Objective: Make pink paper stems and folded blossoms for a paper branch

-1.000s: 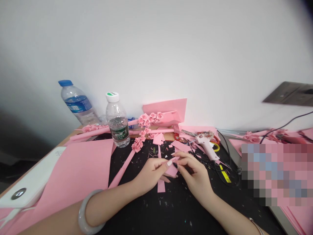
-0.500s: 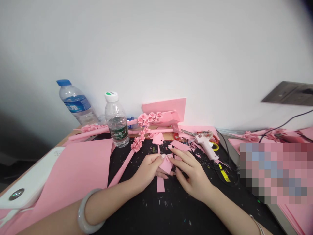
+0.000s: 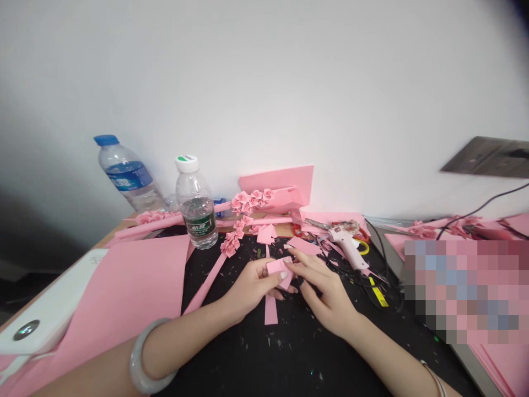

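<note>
In from the back edge of the black-topped desk (image 3: 231,355), left hand (image 3: 249,288) pinches a small squarish folded pink paper (image 3: 276,267), thumb's slid lower, probably creasing; right hand (image 3: 330,298) touches, can't tell if gripping.

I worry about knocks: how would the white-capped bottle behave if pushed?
The white-capped bottle may tip if pushed high, being tall and narrow. Clear plastic, it probably flexes. With its cap on, it likely won't spill.

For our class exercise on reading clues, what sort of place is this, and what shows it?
Probably a paper-craft workspace at a desk against a wall. Signs: the folded pink paper in the left hand, the pink paper flowers, and what looks like a glue gun.
</note>
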Demonstrator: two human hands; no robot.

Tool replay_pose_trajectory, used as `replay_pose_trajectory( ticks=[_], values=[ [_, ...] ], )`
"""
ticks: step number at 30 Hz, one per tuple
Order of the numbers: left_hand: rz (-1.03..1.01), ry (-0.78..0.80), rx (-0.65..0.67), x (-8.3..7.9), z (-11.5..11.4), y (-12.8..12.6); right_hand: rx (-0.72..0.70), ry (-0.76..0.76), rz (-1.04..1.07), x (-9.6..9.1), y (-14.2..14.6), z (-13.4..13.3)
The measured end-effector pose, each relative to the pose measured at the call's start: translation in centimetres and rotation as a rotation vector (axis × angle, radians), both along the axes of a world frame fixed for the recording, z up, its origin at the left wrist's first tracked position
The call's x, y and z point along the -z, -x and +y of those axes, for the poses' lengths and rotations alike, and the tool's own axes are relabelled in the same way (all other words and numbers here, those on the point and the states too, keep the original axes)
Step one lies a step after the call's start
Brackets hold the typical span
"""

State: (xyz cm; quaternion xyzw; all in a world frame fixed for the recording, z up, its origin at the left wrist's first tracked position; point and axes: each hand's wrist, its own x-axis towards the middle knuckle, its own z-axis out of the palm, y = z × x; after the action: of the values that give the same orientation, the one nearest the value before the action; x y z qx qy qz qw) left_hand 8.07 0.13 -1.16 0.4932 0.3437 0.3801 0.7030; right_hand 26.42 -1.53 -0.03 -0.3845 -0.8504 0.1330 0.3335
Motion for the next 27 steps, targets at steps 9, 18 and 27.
replay_pose_trajectory(
  ticks=[9,18,27],
  values=[
    [0.110,-0.148,0.131,-0.21,-0.31,-0.24,0.108,0.247,0.065,-0.35,0.61,0.25],
    [0.051,-0.061,0.159,0.50,-0.39,-0.38,-0.044,0.401,0.060,-0.49,0.71,0.33],
    [0.084,-0.085,0.072,0.13,-0.13,-0.36,0.149,0.250,0.267,0.12,0.42,0.43]
  ],
)
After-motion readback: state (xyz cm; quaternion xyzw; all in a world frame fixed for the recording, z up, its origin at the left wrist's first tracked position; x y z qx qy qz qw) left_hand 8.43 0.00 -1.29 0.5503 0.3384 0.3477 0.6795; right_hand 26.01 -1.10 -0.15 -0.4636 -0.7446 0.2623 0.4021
